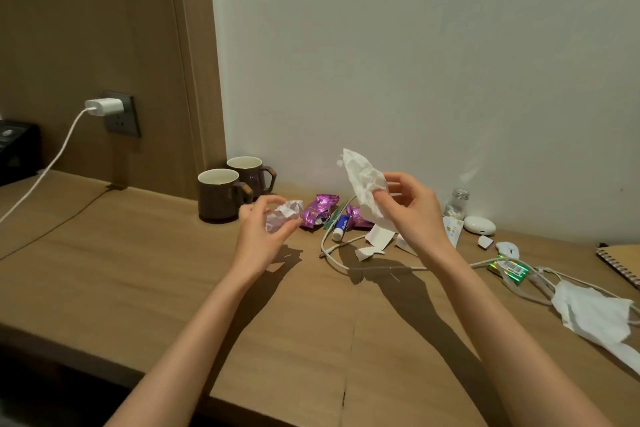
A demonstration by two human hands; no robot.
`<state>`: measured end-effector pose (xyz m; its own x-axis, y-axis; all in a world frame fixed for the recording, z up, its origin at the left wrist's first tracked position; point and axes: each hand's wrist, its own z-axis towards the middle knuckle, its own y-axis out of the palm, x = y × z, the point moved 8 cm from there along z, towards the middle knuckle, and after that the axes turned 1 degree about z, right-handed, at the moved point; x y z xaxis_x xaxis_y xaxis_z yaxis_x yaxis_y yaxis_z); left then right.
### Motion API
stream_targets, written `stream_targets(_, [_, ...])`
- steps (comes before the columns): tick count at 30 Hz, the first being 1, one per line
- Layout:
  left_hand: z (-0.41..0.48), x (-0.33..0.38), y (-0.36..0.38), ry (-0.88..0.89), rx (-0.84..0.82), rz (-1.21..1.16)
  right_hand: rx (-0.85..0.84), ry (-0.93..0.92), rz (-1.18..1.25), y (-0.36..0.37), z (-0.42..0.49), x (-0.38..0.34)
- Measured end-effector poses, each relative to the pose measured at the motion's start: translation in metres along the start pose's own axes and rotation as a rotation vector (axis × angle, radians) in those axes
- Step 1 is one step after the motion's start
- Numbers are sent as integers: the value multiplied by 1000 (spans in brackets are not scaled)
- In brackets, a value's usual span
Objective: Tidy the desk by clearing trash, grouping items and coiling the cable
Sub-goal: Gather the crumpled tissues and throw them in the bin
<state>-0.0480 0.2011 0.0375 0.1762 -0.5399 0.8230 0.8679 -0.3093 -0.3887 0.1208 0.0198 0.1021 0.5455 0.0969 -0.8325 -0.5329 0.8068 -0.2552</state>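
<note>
- Your left hand is raised just above the tabletop, fingers curled round a crumpled paper ball.
- Your right hand is held higher and to the right, pinching a wrinkled white tissue between thumb and fingers; the tissue stands up above the hand and hangs below it.
- Between and beyond your hands, against the far wall, lie purple wrappers and a blue and white tube.
- Near those, a loose white cable curves across the tabletop, with torn paper scraps beside it.
- Two brown mugs stand side by side at the far left of the clutter.
- To the right sit a small glass jar, a white oval case and a shiny green pack.
- At the near right lies a white face mask, and a spiral notebook at the right edge.
- On the left wall a white charger is plugged into a socket.
</note>
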Motion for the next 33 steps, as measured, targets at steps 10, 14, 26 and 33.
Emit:
stream_targets(10, [-110, 49, -101, 26, 55, -86, -275, -86, 103, 39, -108, -73])
stream_targets(14, [-166, 34, -140, -21, 23, -76, -430, -71, 128, 64, -163, -86])
stream_targets(26, [-288, -79, -165, -214, -328, 77, -901, 48, 102, 151, -302, -33])
stream_targets(33, [-314, -205, -137, -488, -446, 117, -1020, 160, -162, 211, -338, 55])
